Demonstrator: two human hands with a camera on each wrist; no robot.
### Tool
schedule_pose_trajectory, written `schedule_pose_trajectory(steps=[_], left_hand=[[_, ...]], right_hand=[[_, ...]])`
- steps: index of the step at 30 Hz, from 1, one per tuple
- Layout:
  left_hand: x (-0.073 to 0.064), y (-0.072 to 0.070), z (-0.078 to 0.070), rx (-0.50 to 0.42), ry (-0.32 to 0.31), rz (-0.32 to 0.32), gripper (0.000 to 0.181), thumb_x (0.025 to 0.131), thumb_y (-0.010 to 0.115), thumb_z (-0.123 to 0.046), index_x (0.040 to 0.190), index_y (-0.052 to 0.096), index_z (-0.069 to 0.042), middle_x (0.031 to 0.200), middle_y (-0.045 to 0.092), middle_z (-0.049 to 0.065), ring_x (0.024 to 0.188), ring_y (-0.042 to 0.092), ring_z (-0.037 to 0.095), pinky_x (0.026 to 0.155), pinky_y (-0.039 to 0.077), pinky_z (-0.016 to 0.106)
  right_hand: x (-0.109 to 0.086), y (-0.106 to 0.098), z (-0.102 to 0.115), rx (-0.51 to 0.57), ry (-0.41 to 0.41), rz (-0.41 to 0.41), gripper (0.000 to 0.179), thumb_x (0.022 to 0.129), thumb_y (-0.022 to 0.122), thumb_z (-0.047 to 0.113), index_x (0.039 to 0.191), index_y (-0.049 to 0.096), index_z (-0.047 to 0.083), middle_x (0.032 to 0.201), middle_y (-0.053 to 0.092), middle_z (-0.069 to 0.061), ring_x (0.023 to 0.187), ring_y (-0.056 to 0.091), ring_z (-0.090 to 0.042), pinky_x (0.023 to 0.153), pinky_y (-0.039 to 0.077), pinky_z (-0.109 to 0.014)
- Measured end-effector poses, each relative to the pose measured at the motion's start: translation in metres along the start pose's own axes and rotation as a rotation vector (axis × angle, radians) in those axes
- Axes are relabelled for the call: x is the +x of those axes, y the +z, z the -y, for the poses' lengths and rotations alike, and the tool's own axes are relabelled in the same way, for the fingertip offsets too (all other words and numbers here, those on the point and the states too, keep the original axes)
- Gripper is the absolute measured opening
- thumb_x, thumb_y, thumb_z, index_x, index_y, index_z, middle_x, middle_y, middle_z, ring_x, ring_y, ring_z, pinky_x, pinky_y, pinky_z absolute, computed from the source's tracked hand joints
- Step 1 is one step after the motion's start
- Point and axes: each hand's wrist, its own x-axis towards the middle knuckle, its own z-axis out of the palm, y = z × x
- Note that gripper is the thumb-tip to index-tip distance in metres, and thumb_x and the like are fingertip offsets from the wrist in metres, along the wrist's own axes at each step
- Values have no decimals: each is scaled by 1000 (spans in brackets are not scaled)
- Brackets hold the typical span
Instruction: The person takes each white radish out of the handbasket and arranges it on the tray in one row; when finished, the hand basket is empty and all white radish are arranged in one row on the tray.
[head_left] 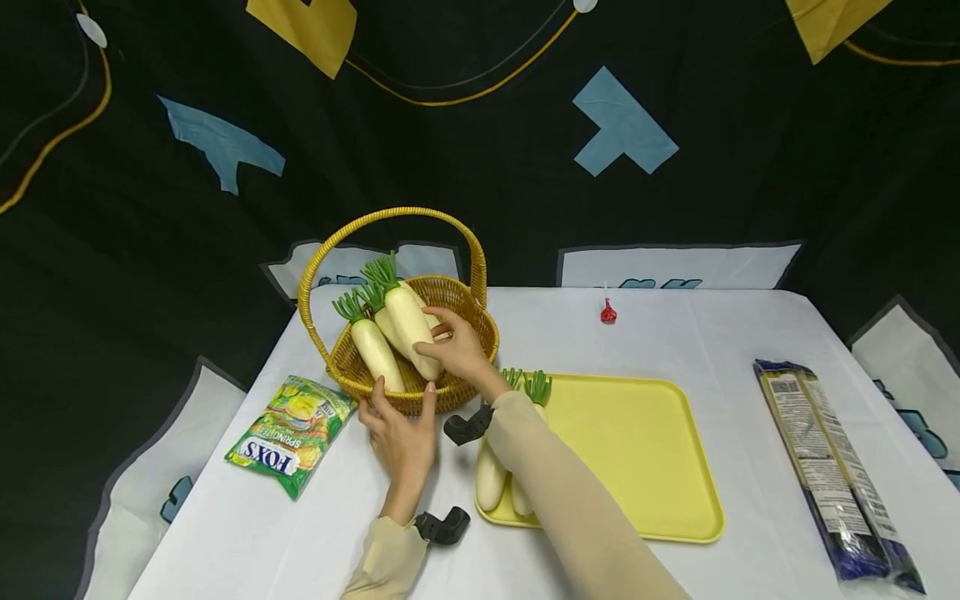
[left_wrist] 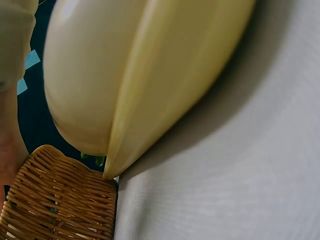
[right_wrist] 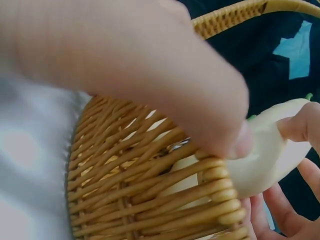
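Note:
My right hand [head_left: 457,346] holds a white radish [head_left: 411,329] with green tops, thumb and fingers on its lower part, inside the wicker basket [head_left: 348,358]. Beside it in the basket lie another radish [head_left: 377,354] and more behind, partly hidden. My left hand [head_left: 405,437] holds the basket's near rim; in the right wrist view its digit [right_wrist: 215,110] bends over the woven edge [right_wrist: 220,200]. Two more radishes [head_left: 491,479] lie on the left side of the yellow tray [head_left: 630,458], partly covered by my right arm. The left wrist view shows a radish [left_wrist: 90,85] over the tray rim [left_wrist: 165,100].
A green snack bag [head_left: 294,433] lies left of the basket. At the back stands a small red object [head_left: 608,312]. Long dark plastic packages [head_left: 832,475] lie along the right side of the white-covered table [head_left: 750,500]. The basket's tall handle [head_left: 397,212] arches above it.

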Motion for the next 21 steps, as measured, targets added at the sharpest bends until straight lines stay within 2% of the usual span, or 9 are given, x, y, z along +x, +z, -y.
schedule_pose_trajectory(steps=[6,10,15,21], left_hand=[[0,1,-1,-4,6,-1,82,78,54,-63,139,21,-20,142,9,29,121,32,51,101,23,57],[1,2,-1,-6,8,-8,83,77,55,-63,139,21,-20,142,9,28,121,32,51,101,23,56],[0,3,0,-12,10,-2,83,77,55,-63,139,21,-20,142,8,28,121,32,52,101,23,58],[1,3,0,-20,17,-7,82,77,56,-62,139,21,-19,142,9,29,119,33,53,99,24,59]], right_hand=[[-3,-11,2,84,21,-24,54,76,71,16,126,51,25,105,56,-12,88,57,-19,64,51,-24],[-8,-20,6,132,13,-51,54,77,71,15,126,51,25,105,56,-12,91,56,-18,65,51,-24],[-20,-31,10,169,10,-74,53,78,69,15,126,50,27,105,56,-11,93,55,-18,66,51,-26],[-39,-45,10,208,54,-107,53,77,69,16,125,50,30,104,57,-8,86,56,-15,67,51,-30]])
